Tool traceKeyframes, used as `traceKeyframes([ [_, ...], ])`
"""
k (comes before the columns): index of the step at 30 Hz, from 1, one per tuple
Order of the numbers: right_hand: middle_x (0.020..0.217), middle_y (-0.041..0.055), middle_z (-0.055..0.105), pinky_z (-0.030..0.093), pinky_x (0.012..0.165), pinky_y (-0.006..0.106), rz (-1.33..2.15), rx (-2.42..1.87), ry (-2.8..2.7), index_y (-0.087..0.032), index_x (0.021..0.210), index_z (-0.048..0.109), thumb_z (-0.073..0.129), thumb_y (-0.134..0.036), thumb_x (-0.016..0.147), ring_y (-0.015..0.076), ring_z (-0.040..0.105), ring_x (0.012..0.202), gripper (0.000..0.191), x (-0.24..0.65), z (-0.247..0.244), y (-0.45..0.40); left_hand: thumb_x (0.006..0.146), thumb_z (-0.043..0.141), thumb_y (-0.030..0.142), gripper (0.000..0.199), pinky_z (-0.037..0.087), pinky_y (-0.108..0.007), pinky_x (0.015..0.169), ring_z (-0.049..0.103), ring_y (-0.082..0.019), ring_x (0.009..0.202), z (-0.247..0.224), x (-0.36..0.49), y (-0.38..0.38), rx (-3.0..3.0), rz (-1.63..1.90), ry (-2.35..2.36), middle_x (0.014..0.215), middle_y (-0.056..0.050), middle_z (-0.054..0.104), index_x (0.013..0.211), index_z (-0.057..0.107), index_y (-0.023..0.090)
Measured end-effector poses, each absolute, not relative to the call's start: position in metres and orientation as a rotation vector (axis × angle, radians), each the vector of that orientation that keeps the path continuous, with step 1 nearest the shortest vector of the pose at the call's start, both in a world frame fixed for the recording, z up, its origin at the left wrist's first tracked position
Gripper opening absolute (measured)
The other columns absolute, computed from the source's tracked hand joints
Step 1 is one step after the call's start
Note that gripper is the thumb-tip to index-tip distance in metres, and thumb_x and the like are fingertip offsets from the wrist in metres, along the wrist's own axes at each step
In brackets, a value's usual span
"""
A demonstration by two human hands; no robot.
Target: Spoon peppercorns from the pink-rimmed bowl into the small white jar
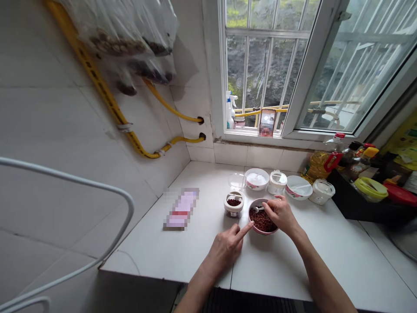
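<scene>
A pink bowl [264, 232] on the white counter holds many small dark red-brown pieces. My right hand [280, 214] is over its right side, fingers closed on a small white spoon [259, 209] whose head is in the bowl. My left hand [230, 244] rests at the bowl's left, index finger stretched out to its rim, the other fingers curled, holding nothing visible. Just left of the bowl stands a small white-rimmed jar [233, 210] with similar dark pieces inside. Its clear lid [237, 181] appears raised behind it.
Behind are a bowl of white powder [257, 179], a closed white jar [277, 182], another bowl [299, 188] and another jar [322, 191]. A black box [345, 204] with bottles stands right. A blurred pinkish packet [180, 209] lies left. A phone [267, 123] leans at the window.
</scene>
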State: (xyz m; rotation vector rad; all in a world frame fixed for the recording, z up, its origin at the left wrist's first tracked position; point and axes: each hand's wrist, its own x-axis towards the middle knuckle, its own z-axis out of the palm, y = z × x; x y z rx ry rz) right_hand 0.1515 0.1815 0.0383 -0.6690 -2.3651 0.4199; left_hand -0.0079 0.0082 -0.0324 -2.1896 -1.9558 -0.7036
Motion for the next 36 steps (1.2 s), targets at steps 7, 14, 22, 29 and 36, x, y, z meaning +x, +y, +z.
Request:
traceKeyframes([
  [7, 0.042, -0.0009, 0.051, 0.044, 0.067, 0.030, 0.723, -0.760, -2.270, -0.022, 0.046, 0.042, 0.046, -0.041, 0.089, 0.0129, 0.046, 0.047, 0.048, 0.154, 0.041, 0.185, 0.091, 0.046, 0.007, 0.069, 0.053, -0.023, 0.062, 0.061, -0.014, 0.069, -0.031, -0.008, 0.008, -2.192, -0.651, -1.967, 0.091, -0.002, 0.059, 0.153, 0.026, 0.030],
  [14, 0.044, 0.0021, 0.056, 0.041, 0.053, 0.027, 1.104, -0.892, -1.991, -0.021, 0.044, 0.050, 0.052, -0.052, 0.081, 0.0139, 0.050, 0.045, 0.048, 0.157, 0.044, 0.190, 0.091, 0.044, 0.007, 0.070, 0.054, -0.024, 0.062, 0.062, -0.014, 0.071, -0.029, -0.007, 0.007, -2.192, -0.686, -1.956, 0.092, -0.002, 0.059, 0.154, 0.023, 0.031],
  [22, 0.044, 0.0013, 0.054, 0.042, 0.052, 0.026, 1.162, -0.874, -1.978, -0.021, 0.046, 0.049, 0.054, -0.055, 0.080, 0.0137, 0.049, 0.046, 0.049, 0.162, 0.045, 0.194, 0.091, 0.043, 0.007, 0.073, 0.053, -0.023, 0.062, 0.061, -0.014, 0.070, -0.030, -0.009, 0.007, -2.199, -0.689, -1.940, 0.091, -0.001, 0.058, 0.155, 0.019, 0.031],
  [29, 0.041, -0.0018, 0.044, 0.038, 0.056, 0.026, 0.836, -0.748, -2.298, -0.021, 0.041, 0.042, 0.051, -0.041, 0.086, 0.0124, 0.044, 0.049, 0.049, 0.155, 0.046, 0.184, 0.091, 0.044, 0.007, 0.072, 0.054, -0.025, 0.063, 0.061, -0.014, 0.070, -0.031, -0.008, 0.008, -2.201, -0.655, -1.963, 0.093, -0.002, 0.058, 0.155, 0.019, 0.030],
  [36, 0.043, 0.0000, 0.052, 0.036, 0.049, 0.026, 1.144, -0.821, -2.172, -0.020, 0.046, 0.049, 0.053, -0.053, 0.085, 0.0118, 0.045, 0.044, 0.051, 0.159, 0.046, 0.188, 0.092, 0.044, 0.008, 0.072, 0.053, -0.024, 0.062, 0.061, -0.015, 0.070, -0.029, -0.008, 0.006, -2.206, -0.639, -1.969, 0.091, -0.001, 0.058, 0.155, 0.018, 0.031],
])
